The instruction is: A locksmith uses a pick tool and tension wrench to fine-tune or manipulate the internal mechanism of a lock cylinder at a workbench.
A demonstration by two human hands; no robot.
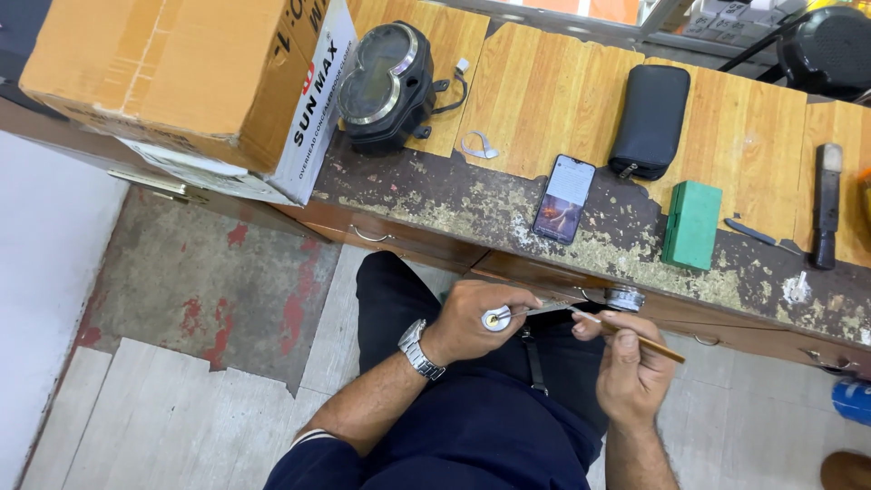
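Left hand fingers clamped a small round metal part; right hand pinched a thin stick (unsupported above the lap); a slip could have dropped the part.

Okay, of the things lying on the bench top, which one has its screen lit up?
The smartphone, lying flat near the bench's front edge. The instrument cluster beside the cardboard box stays dark.

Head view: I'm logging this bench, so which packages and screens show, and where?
Cardboard box: far left on bench, brown with a white printed side.
Phone: bench middle, flat, lit screen.
Instrument cluster: beside the box, black, dark round dials.
Green case: right of phone, rectangular.
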